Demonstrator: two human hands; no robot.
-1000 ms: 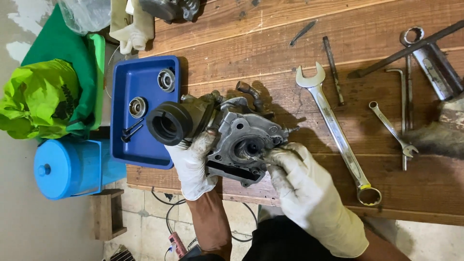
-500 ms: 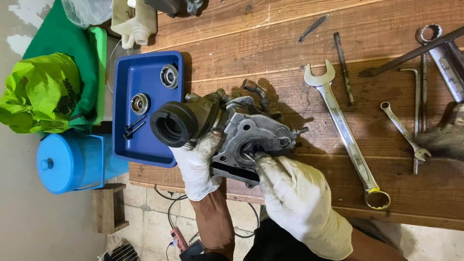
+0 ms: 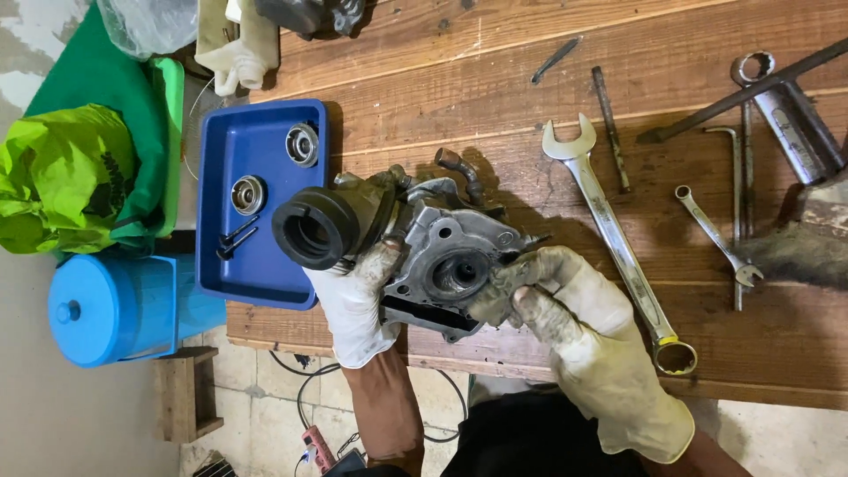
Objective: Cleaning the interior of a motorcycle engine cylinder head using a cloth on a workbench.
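A grey metal carburetor body (image 3: 446, 252) with a black rubber intake boot (image 3: 320, 227) rests over the wooden table (image 3: 495, 79). My left hand (image 3: 358, 296), in a dirty white glove, grips the carburetor from below at its left side, next to the boot. My right hand (image 3: 574, 331), also gloved, has its fingertips pinched at the right edge of the round opening in the carburetor's face. What the fingers pinch is too small to tell.
A blue tray (image 3: 256, 265) to the left holds two round metal parts and small black screws. A large combination wrench (image 3: 618, 243), a smaller wrench (image 3: 715, 234), an Allen key (image 3: 736, 168) and rods lie to the right. A green bag (image 3: 62, 172) and blue container (image 3: 115, 309) sit left.
My right hand has pulled its fingertips out of the carburetor's opening to its right edge. The left hand keeps its hold, and the camera view has moved closer.
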